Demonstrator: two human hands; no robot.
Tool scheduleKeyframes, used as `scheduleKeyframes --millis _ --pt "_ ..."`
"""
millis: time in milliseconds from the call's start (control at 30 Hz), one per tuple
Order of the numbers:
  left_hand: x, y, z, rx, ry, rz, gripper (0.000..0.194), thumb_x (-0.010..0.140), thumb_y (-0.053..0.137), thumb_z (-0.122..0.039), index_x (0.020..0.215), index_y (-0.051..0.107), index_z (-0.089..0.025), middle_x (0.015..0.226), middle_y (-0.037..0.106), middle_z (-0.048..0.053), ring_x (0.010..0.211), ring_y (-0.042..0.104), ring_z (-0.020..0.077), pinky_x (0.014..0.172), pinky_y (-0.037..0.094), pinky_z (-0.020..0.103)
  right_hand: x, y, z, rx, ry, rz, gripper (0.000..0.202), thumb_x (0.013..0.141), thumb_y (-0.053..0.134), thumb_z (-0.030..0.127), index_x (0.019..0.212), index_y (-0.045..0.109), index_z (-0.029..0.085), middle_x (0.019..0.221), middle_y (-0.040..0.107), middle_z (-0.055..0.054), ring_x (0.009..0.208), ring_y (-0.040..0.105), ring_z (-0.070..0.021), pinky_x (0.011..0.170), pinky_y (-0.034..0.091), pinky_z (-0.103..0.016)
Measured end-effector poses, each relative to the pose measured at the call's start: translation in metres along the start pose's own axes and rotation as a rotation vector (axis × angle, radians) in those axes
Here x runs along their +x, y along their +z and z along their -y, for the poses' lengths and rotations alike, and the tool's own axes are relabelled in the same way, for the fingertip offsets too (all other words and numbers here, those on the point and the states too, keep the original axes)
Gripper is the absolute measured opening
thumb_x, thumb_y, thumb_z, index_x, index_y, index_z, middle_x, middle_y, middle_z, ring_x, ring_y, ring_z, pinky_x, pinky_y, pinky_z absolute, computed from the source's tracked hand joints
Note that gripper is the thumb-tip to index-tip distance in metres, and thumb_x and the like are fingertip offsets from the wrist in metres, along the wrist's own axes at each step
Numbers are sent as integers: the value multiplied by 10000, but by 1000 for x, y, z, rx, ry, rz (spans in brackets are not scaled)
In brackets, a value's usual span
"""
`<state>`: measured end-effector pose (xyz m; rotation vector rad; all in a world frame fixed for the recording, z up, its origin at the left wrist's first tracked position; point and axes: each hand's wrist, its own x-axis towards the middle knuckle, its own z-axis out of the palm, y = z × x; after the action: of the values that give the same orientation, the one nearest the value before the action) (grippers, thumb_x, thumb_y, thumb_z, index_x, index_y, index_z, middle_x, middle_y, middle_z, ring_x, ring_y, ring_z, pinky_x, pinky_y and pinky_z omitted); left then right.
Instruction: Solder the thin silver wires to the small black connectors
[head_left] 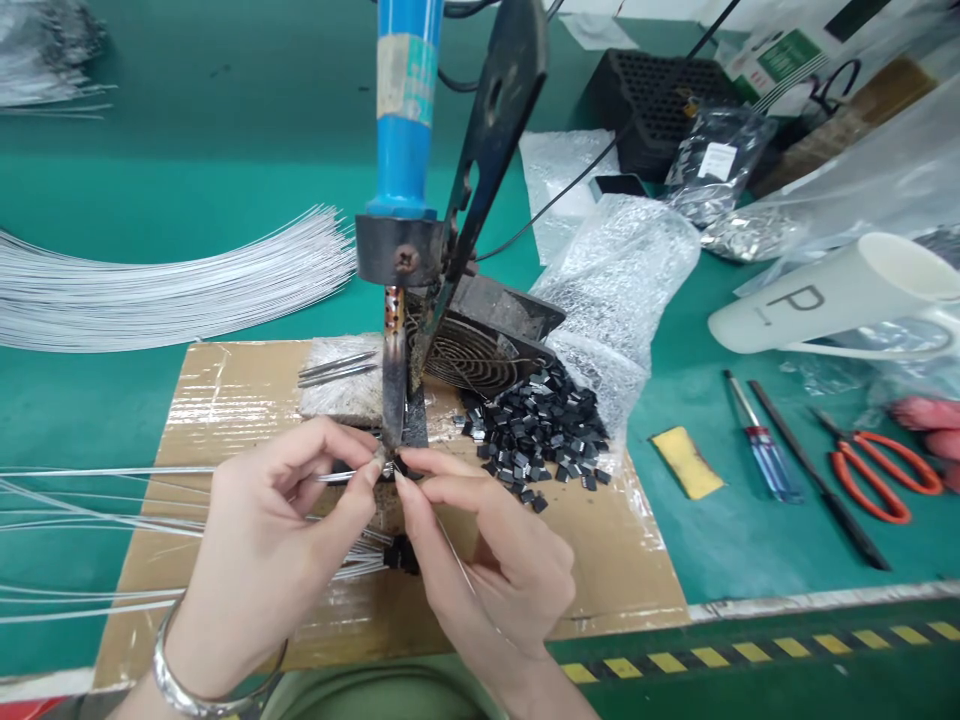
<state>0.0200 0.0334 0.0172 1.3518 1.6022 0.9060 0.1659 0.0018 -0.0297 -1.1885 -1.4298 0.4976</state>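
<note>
Just under the tip of a blue-handled soldering iron, fixed upright in a black metal stand, my two hands meet. My left hand is closed in a pinch on white wires, whose lengths trail off to the left. My right hand is also pinched, with a thin solder wire running from its fingers across the palm to the wrist. A small dark piece shows between the fingertips, mostly hidden. Below them lies a bundle of wires ending in black connectors.
Loose black connectors are heaped right of my hands, by a small fan. All this rests on cardboard. A yellow sponge, screwdriver, orange-handled pliers and white mug lie right; a wire bundle lies left.
</note>
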Motion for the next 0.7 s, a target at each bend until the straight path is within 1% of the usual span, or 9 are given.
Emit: scheduleKeyframes --millis 200,333,433,500,533,600,633,667,700 --pt "1 0 2 1 -17 -1 54 768 758 -259 722 760 -232 775 797 4 646 698 140 485 461 173 -2 0 0 22 6 -4 224 922 733 18 1000 721 228 1056 882 -57 901 867 -190 806 688 -248" --pt "2 0 5 12 -10 -12 52 751 752 -271 719 759 -230 791 801 18 680 715 165 440 413 175 -1 0 1 73 38 -1 212 921 725 9 964 712 217 1010 872 -51 927 860 -179 836 677 -229" --pt "1 1 7 12 -5 -4 69 758 751 -278 706 757 -233 788 804 19 683 717 169 446 427 176 -3 1 0 120 75 20 213 923 714 -3 954 703 208 1026 862 -48 958 851 -169 861 657 -218" --pt "0 1 9 12 3 2 75 764 762 -287 709 762 -236 785 807 16 651 701 158 462 452 180 -5 1 -2 131 101 32 206 927 717 7 960 700 209 1067 855 -50 996 839 -172 899 646 -238" --pt "-1 0 10 13 4 2 77 768 767 -292 714 766 -237 790 812 16 639 694 153 475 468 183 -6 0 -3 127 136 14 197 934 721 22 982 702 213 1065 849 -43 985 831 -168 900 642 -247" --pt "-3 -1 11 21 7 -1 80 774 775 -299 722 773 -238 815 827 18 625 687 146 499 492 190 -7 -8 -6 116 252 -63 155 976 711 82 1025 712 229 951 820 -2 860 799 -134 815 630 -231" --pt "-4 -2 12 25 9 -2 82 778 778 -302 725 775 -239 834 836 20 621 687 144 506 496 194 -7 -14 -8 117 326 -125 118 1011 687 124 1023 720 237 848 779 27 749 753 -110 726 607 -209" --pt "-5 -4 14 31 11 -1 90 784 780 -310 726 775 -241 853 844 23 617 688 145 501 491 198 -7 -22 -12 136 385 -158 126 1053 649 175 984 732 241 735 716 51 657 695 -95 640 567 -189" --pt "-7 -5 15 39 10 0 102 791 781 -321 726 774 -242 866 850 27 614 690 149 485 476 202 -6 -33 -16 180 416 -187 263 1093 598 241 872 740 234 669 665 50 610 645 -92 592 536 -186"
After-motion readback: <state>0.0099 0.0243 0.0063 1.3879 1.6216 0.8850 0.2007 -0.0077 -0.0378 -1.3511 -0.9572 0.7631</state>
